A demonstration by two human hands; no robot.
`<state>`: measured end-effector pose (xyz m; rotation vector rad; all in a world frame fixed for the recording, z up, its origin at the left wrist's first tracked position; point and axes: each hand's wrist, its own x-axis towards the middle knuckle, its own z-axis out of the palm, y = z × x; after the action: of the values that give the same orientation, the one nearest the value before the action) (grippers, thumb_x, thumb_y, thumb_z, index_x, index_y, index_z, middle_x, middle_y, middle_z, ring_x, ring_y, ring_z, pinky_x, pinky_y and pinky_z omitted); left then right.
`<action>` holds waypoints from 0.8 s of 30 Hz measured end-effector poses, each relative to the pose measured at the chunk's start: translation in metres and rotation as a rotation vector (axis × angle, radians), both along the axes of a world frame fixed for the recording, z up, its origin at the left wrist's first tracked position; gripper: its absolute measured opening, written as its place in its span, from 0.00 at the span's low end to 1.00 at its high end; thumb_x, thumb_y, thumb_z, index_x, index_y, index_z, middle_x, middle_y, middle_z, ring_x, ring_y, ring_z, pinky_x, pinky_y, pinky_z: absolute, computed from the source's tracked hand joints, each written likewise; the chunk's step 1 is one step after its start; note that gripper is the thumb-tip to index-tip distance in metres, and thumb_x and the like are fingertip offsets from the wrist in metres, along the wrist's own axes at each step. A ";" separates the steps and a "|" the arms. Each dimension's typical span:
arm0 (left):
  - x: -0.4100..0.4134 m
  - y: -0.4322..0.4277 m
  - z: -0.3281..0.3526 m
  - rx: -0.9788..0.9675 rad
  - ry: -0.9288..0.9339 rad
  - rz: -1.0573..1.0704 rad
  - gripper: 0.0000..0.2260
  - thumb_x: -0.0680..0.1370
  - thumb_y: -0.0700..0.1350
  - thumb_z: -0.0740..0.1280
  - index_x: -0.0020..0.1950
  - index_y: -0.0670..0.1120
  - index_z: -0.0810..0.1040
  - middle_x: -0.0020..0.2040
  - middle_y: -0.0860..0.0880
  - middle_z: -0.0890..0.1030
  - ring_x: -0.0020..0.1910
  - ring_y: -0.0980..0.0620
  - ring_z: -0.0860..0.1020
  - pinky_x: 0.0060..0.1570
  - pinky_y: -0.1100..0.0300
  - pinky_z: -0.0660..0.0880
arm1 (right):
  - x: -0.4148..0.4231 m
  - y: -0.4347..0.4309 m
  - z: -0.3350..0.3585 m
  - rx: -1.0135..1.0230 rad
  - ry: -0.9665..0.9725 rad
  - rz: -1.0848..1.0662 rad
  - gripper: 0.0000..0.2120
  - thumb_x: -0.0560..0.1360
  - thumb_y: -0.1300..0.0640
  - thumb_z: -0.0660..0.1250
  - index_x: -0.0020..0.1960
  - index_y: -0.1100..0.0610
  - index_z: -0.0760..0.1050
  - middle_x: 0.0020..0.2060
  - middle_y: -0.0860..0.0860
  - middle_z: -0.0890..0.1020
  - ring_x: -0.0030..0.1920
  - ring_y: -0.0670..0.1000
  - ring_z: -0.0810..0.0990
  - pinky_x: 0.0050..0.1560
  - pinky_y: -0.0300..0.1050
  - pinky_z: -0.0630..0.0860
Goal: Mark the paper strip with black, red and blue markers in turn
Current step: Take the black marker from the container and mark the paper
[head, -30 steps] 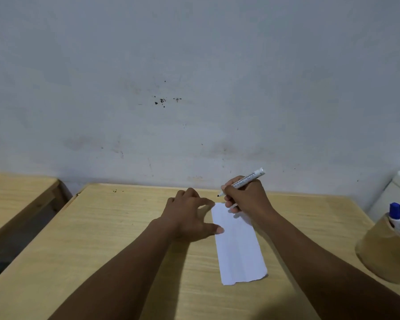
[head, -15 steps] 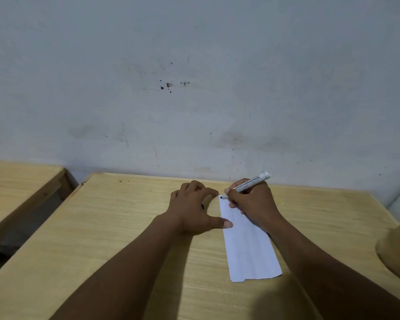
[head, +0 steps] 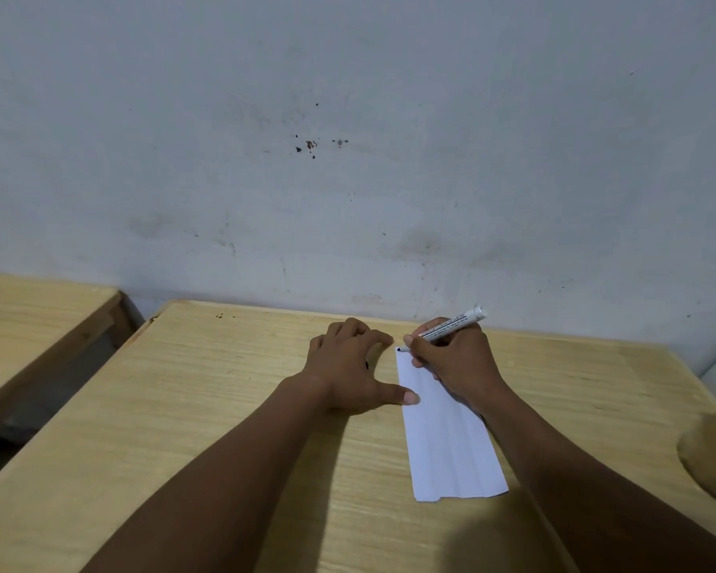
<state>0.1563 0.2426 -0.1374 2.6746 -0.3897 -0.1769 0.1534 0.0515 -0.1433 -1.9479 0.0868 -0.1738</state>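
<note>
A white paper strip (head: 451, 444) lies lengthwise on the wooden table (head: 207, 407). My right hand (head: 455, 361) grips a white-barrelled marker (head: 451, 324) with its dark tip touching the strip's far left corner, where a small black mark shows. My left hand (head: 348, 370) rests flat beside the strip, fingers spread, thumb pressing on the paper's left edge. A small black thing peeks out under the left palm; I cannot tell what it is.
A tan holder (head: 711, 461) stands at the right edge of the table, mostly cut off. A second wooden table (head: 30, 320) sits to the left across a gap. A stained grey wall (head: 348, 159) rises just behind the table.
The marker tip has come down from above the paper onto the strip's far corner. The view has shifted left, so the holder with the blue-capped marker slid mostly out of frame.
</note>
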 end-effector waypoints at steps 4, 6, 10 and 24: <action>-0.001 0.000 0.002 0.001 0.003 0.002 0.44 0.60 0.76 0.72 0.74 0.62 0.68 0.69 0.55 0.68 0.74 0.52 0.62 0.75 0.49 0.57 | 0.000 -0.002 -0.001 0.038 0.016 0.030 0.08 0.74 0.53 0.76 0.43 0.59 0.84 0.33 0.54 0.88 0.32 0.48 0.84 0.34 0.46 0.80; -0.002 0.000 0.003 -0.009 0.020 0.009 0.45 0.59 0.76 0.72 0.74 0.62 0.69 0.69 0.56 0.68 0.74 0.53 0.62 0.75 0.49 0.57 | 0.000 -0.003 0.001 0.088 0.010 0.027 0.08 0.74 0.55 0.76 0.44 0.60 0.84 0.34 0.55 0.88 0.32 0.47 0.85 0.33 0.45 0.79; 0.000 0.003 0.013 -0.085 0.113 0.025 0.48 0.56 0.76 0.71 0.74 0.60 0.70 0.69 0.56 0.70 0.73 0.54 0.65 0.74 0.50 0.63 | 0.003 -0.006 0.005 0.275 0.022 -0.035 0.07 0.75 0.58 0.74 0.44 0.63 0.82 0.33 0.57 0.85 0.32 0.53 0.84 0.31 0.46 0.76; -0.012 0.026 0.033 -0.478 -0.009 0.142 0.04 0.71 0.47 0.79 0.42 0.48 0.89 0.40 0.49 0.88 0.41 0.55 0.84 0.45 0.59 0.79 | -0.008 -0.014 0.056 0.456 0.028 -0.057 0.03 0.77 0.61 0.71 0.48 0.61 0.79 0.35 0.59 0.82 0.24 0.51 0.78 0.22 0.40 0.68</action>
<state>0.1445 0.2684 -0.1049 2.2198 -0.2094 -0.0227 0.1451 0.0378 -0.0874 -1.4936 0.1842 -0.1495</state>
